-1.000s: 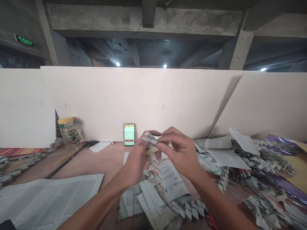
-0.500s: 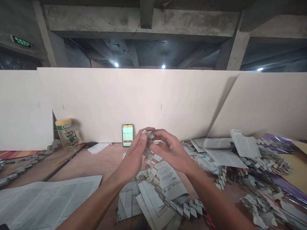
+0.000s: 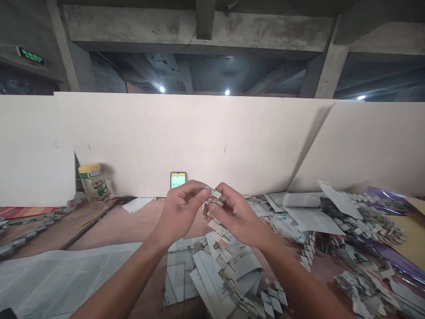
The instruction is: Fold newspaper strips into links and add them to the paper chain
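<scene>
Between my two hands is the upper end of a folded-paper chain, made of small printed paper links set in a zigzag. My left hand pinches the chain's tip between thumb and fingers. Close beside it, my right hand grips the links just below, its thumb pressed on them. From my hands the chain hangs down over a pile of printed sheets and curls off to the lower right. My fingers hide part of the end links.
A phone showing a timer leans on the white board. On the left are a yellow-lidded bottle, newspaper and another paper chain. Paper scraps, more links and a plastic bag lie on the right.
My left hand has shifted left and turned, now covering the phone's lower part. The chain's end sits lower and further right, and the hanging part has swung slightly right.
</scene>
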`<state>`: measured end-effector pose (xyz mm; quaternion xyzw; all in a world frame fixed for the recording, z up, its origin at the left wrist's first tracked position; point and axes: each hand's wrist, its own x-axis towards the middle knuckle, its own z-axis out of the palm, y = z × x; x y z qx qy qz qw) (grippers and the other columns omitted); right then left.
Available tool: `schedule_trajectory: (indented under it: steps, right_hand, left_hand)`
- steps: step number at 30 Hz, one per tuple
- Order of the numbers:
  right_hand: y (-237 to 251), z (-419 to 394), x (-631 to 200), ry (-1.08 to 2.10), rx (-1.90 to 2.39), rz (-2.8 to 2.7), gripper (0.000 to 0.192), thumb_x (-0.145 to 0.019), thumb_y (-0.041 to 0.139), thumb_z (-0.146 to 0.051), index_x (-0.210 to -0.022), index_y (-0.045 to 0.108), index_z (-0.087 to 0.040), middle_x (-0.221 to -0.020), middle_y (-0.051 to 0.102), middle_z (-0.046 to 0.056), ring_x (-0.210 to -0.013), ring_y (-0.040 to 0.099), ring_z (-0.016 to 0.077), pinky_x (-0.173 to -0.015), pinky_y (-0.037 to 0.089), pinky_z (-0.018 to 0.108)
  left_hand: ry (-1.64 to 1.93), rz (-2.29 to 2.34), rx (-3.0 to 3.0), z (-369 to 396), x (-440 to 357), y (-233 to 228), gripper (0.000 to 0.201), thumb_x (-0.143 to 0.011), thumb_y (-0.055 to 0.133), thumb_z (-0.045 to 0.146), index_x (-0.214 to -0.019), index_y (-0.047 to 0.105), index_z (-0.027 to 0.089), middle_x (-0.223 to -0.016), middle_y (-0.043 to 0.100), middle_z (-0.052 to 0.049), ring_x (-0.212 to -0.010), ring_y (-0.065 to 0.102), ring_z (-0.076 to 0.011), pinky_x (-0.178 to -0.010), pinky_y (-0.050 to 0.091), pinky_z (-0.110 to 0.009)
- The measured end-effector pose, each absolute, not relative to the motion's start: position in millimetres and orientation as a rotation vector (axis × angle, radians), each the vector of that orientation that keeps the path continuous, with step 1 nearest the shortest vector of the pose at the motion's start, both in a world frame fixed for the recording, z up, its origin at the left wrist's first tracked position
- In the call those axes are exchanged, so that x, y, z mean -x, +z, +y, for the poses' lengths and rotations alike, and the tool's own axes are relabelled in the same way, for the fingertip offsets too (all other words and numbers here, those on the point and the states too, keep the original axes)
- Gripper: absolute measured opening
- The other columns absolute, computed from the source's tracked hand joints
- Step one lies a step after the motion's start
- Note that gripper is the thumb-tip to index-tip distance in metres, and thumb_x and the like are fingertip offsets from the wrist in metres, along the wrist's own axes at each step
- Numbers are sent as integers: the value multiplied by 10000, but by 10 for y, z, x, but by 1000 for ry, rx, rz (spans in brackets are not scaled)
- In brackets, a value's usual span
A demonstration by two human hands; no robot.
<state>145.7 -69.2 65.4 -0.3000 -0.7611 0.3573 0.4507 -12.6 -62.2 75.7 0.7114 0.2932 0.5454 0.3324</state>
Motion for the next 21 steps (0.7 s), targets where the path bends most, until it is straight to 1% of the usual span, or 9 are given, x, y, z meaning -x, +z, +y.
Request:
schedule_trajectory:
  steps: [3,5,7,9,11,14,17,19,21]
  right_hand:
    - [608,-666,-1447,783,737,-1858,177,-877,493,-259,-778,352,-219,-666,435,-50,-609,475,106,-543,364,230]
    - [592,-646,-1446,782,728,-1833,203,-878,495,-262,-764,333,-220,-683,445,-46,-643,520,118,-571,386,243]
    - [599,-633,-1449,888,690,-1818,165,-884,494,-284,-811,362,-219,-742,496,-26,-708,571,137,-621,419,269]
    - [616,-626,-1449,1063,627,-1807,146,-888,493,-322,-882,391,-217,-793,542,-6,-743,589,148,-669,442,296]
    - [618,-616,-1434,1199,588,-1749,172,-898,459,-381,-887,410,-217,-766,560,-7,-709,576,142,-675,448,303]
    - [566,-604,-1383,1246,598,-1567,256,-908,400,-422,-761,412,-212,-640,522,-28,-609,529,131,-609,426,274]
    - [493,-632,-1331,1303,586,-1422,241,-893,380,-357,-701,383,-212,-536,461,-47,-500,474,123,-534,391,255]
    - [466,-680,-1312,1341,594,-1367,199,-879,360,-320,-712,380,-215,-518,451,-51,-470,459,123,-511,376,251]
    - [456,-734,-1302,1332,627,-1355,184,-875,348,-320,-726,381,-217,-519,453,-52,-462,457,124,-508,370,250]
  left_hand:
    - [1448,756,-1787,-627,107,753,176,-845,560,302,-778,637,159,-759,615,-32,-738,557,-161,-688,452,-270]
    - [1450,748,-1769,-614,103,742,181,-851,552,302,-769,634,162,-716,597,-20,-702,546,-149,-674,448,-266]
    - [1425,727,-1776,-594,111,729,179,-858,543,301,-773,633,172,-653,562,2,-625,521,-130,-622,440,-258]
    - [1396,712,-1821,-575,122,718,162,-854,550,292,-789,650,182,-641,558,6,-592,511,-126,-590,437,-260]
    - [1386,715,-1906,-564,123,710,144,-837,574,277,-797,680,188,-643,580,-9,-651,542,-151,-621,450,-275]
    - [1353,715,-1957,-588,86,699,159,-823,589,286,-785,714,194,-699,620,-42,-741,581,-187,-691,474,-312]
    - [1285,707,-1827,-664,28,681,178,-819,586,307,-772,714,193,-735,618,-34,-612,587,-159,-636,493,-322]
    - [1254,702,-1731,-726,2,665,188,-822,578,322,-795,709,190,-668,600,-14,-536,572,-147,-589,490,-316]
    - [1238,695,-1667,-784,-12,646,206,-825,572,343,-826,706,186,-615,587,-2,-516,568,-149,-569,479,-309]
